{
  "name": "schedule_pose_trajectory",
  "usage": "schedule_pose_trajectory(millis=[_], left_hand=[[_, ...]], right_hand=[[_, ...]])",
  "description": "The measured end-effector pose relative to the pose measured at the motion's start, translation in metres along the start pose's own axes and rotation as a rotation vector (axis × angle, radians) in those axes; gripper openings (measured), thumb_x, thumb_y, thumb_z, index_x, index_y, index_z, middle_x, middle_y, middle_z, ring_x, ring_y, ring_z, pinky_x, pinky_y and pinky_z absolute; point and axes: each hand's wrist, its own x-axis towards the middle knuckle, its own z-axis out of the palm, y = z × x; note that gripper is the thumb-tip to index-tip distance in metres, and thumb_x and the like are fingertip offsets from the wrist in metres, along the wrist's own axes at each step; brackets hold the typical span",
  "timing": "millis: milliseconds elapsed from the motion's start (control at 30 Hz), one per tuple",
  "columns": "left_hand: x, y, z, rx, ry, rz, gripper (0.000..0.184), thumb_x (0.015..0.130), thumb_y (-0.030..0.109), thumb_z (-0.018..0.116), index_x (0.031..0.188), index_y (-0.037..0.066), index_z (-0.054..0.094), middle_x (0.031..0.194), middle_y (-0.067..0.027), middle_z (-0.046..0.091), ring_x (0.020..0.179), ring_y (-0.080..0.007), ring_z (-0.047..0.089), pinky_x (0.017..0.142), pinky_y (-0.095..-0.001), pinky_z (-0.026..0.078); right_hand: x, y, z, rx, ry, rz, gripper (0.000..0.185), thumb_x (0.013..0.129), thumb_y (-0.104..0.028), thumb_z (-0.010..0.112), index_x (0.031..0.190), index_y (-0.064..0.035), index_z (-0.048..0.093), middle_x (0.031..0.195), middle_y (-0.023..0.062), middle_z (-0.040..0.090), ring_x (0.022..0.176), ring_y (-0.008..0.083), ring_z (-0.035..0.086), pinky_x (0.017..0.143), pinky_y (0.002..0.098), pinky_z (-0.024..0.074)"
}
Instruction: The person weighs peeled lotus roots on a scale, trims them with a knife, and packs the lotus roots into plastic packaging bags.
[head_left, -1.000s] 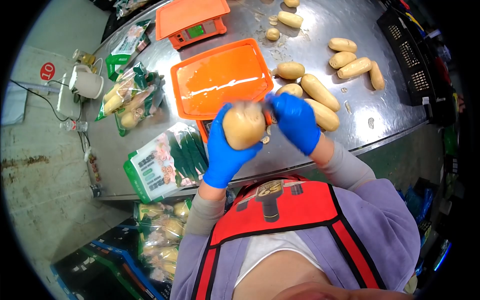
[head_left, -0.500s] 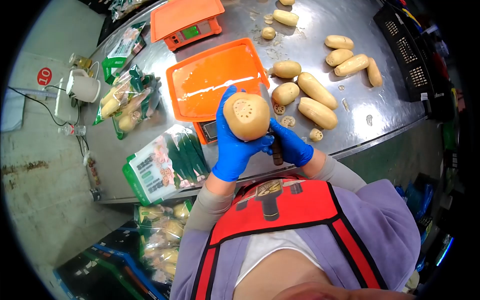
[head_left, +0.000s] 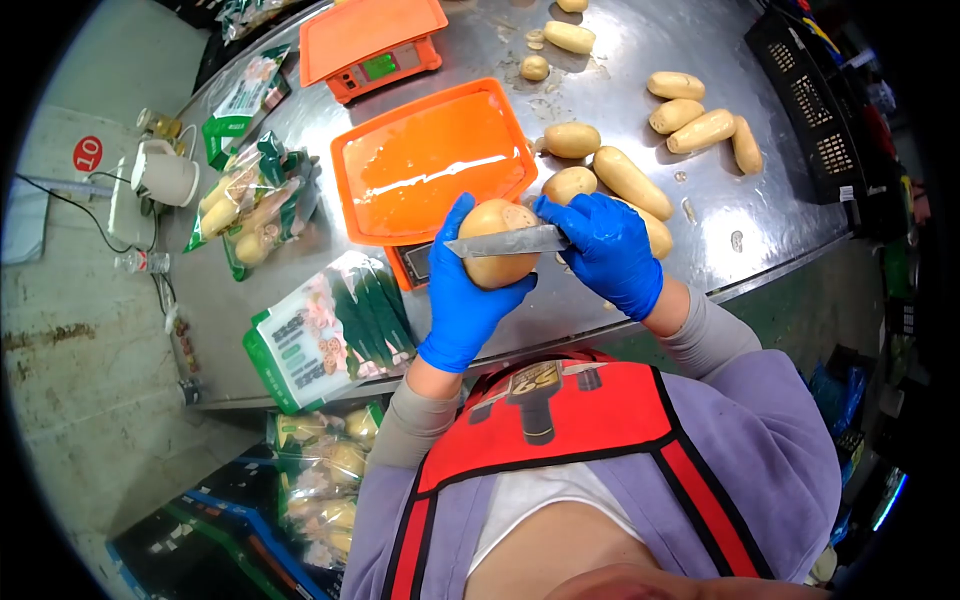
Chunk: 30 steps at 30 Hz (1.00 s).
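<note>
My left hand (head_left: 462,300), in a blue glove, is wrapped round a thick pale lotus root (head_left: 497,270) in front of the orange scale. In my right hand (head_left: 610,250), also gloved in blue, is a knife (head_left: 508,243). Its blade lies across the lotus root's near-facing side, the tip pointing left towards my left thumb. The knife's handle is hidden under my right fingers. Just beyond my right hand, several more lotus roots (head_left: 632,182) lie on the metal table, some partly covered by the hand.
An orange weighing scale (head_left: 430,160) stands beyond my hands, a second scale (head_left: 372,45) behind it. Printed packing bags (head_left: 325,330) and bagged lotus roots (head_left: 255,205) lie left. A black crate (head_left: 810,110) stands at the right edge, a white mug (head_left: 165,172) far left.
My right hand has risen and brought the knife from upright beside the lotus root to lying across it. The lotus root has turned in my left hand, its cut end now facing away.
</note>
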Motion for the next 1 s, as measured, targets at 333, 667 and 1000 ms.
schedule_pose_trajectory(millis=[333,667,1000], left_hand=[[-0.002,-0.003,-0.004,-0.168,0.009,0.014,0.102,0.053,0.007,0.085,0.137,0.005,0.027,0.135,-0.0119,0.037,0.122,-0.0248,0.043,0.101,-0.0377,0.038],[0.001,-0.007,0.019,-0.258,-0.045,0.061,0.121,0.048,0.001,0.085,0.144,0.009,0.012,0.147,-0.0087,0.020,0.130,-0.0235,0.033,0.107,-0.0371,0.032],[0.003,-0.029,0.007,-0.679,-0.452,-0.492,0.072,0.072,0.013,0.075,0.133,0.002,0.039,0.122,-0.0086,0.053,0.112,-0.0187,0.051,0.096,-0.0329,0.040]], right_hand=[[-0.029,0.074,0.048,0.492,-0.098,0.605,0.023,0.088,-0.026,0.055,0.094,-0.0063,0.063,0.072,0.0083,0.062,0.062,0.0177,0.058,0.056,0.0274,0.0456],[-0.005,0.000,0.057,1.976,0.009,1.230,0.047,0.091,-0.044,0.049,0.118,-0.0056,0.052,0.104,0.0062,0.062,0.087,0.0152,0.061,0.077,0.0290,0.0503],[0.001,0.025,0.021,1.048,-0.258,0.462,0.048,0.083,-0.020,0.066,0.124,-0.0005,0.051,0.096,0.0011,0.060,0.087,0.0094,0.054,0.078,0.0246,0.0447]])
